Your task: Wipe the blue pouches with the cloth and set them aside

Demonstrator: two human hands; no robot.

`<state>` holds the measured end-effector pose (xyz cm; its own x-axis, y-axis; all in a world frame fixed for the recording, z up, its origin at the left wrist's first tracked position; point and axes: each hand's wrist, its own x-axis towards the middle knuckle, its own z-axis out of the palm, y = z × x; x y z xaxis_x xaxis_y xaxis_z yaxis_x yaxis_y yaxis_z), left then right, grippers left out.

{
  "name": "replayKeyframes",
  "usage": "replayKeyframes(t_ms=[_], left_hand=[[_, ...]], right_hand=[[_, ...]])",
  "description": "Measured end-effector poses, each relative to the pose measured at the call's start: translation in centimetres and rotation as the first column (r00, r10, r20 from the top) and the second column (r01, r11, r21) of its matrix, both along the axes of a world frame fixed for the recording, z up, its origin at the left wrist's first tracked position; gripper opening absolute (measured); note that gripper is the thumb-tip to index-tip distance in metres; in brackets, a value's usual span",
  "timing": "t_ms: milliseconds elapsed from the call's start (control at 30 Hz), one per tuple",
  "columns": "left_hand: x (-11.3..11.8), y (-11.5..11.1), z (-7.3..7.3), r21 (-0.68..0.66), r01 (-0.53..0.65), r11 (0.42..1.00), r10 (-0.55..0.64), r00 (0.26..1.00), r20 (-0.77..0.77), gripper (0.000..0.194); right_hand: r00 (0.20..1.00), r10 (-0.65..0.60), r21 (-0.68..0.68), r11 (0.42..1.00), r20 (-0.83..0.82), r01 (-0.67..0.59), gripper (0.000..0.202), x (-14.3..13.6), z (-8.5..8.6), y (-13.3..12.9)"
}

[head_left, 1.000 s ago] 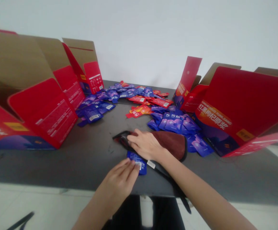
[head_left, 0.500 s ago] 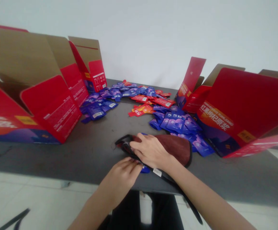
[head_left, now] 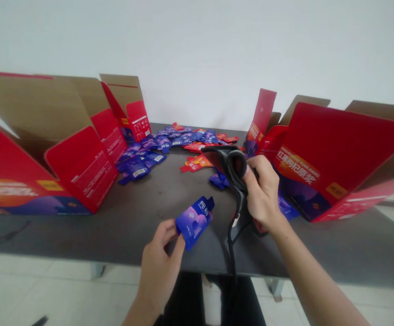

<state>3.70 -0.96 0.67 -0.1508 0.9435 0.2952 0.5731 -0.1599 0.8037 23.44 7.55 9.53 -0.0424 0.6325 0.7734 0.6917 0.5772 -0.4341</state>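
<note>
Near the front edge of the dark table, my left hand [head_left: 161, 258] pinches the lower left side of a blue-purple pouch [head_left: 194, 222] with printed white characters. To its right, my right hand [head_left: 263, 188] is closed around a folded dark cloth item [head_left: 234, 174] with black edging, a white tag and a long dark strap that hangs down past the table edge. The cloth is raised above the table and hides part of the pouches behind it. Orange-red pouches [head_left: 196, 163] lie beyond the hands.
Open red cartons stand on the left [head_left: 81, 167] and on the right [head_left: 332, 158] of the table [head_left: 115, 231]. Many blue pouches [head_left: 139, 163] lie between them toward the back, mixed with red ones [head_left: 195, 146]. A pale wall rises behind.
My right hand has lifted the cloth item up and to the right, off the table. The blue pouch that was mostly under it now shows in my left hand.
</note>
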Motion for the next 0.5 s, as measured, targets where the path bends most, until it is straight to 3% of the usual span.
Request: replayKeyframes(t_ms=[33, 100, 200, 267, 367, 433, 500], left_hand=[[-0.1, -0.5, -0.2, 0.043, -0.052, 0.998, 0.059, 0.985, -0.163, 0.032], [-0.7, -1.5, -0.5, 0.152, -0.062, 0.986, 0.129, 0.865, -0.485, 0.042], [-2.2, -2.6, -0.7, 0.180, 0.107, 0.978, 0.074, 0.628, -0.775, 0.051], [-3.2, -2.7, -0.7, 0.170, 0.215, 0.962, 0.037, 0.511, -0.859, 0.054], [-3.7, -1.6, -0.9, 0.149, 0.409, 0.900, -0.030, 0.400, -0.916, 0.049], [-3.2, -0.6, -1.2, 0.139, 0.503, 0.853, -0.070, 0.376, -0.924, 0.043], [-2.5, 0.3, -1.3, 0.179, 0.542, 0.821, -0.068, 0.404, -0.912, 0.042]], right_hand=[[1.000, 0.008, -0.002, 1.000, -0.005, -0.008, 0.020, 0.5, 0.0, -0.3], [1.000, 0.019, -0.013, 1.000, -0.003, -0.019, 0.019, 1.4, -0.5, -0.8], [1.000, 0.001, -0.004, 1.000, -0.024, -0.002, 0.017, 2.3, -1.4, -1.2], [0.998, -0.033, 0.031, 0.999, -0.053, 0.035, 0.017, 2.7, -1.7, -1.5], [0.991, -0.079, 0.091, 0.992, -0.111, 0.089, 0.016, 3.2, -1.5, -2.1], [0.987, -0.084, 0.104, 0.990, -0.136, 0.099, 0.014, 3.6, -1.3, -2.6], [0.989, -0.068, 0.103, 0.991, -0.131, 0.082, 0.012, 4.1, -1.1, -3.3]])
